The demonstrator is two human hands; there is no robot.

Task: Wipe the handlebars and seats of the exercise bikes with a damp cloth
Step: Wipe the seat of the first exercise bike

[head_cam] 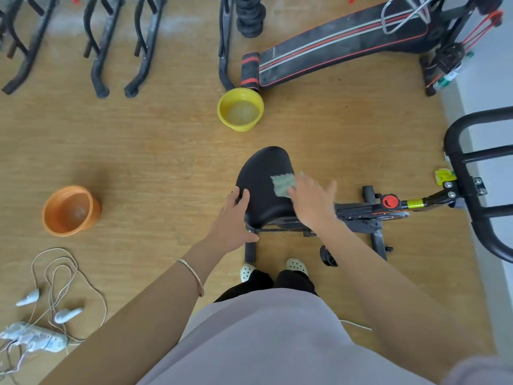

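A black bike seat (262, 182) stands just in front of me, its nose pointing right toward the bike frame (369, 211). My left hand (231, 220) grips the seat's near left edge, thumb on top. My right hand (312, 202) lies flat with straight fingers on a pale green cloth (281, 184), pressing it onto the seat's right side. The black handlebars (469, 187) curve along the right edge of the view, away from both hands.
A yellow bucket (241, 109) with water stands beyond the seat, an orange bucket (70, 211) to the left. A sit-up bench (341, 48) and black frames (102, 45) line the far side. A power strip with cables (36, 339) lies at lower left. A wall runs on the right.
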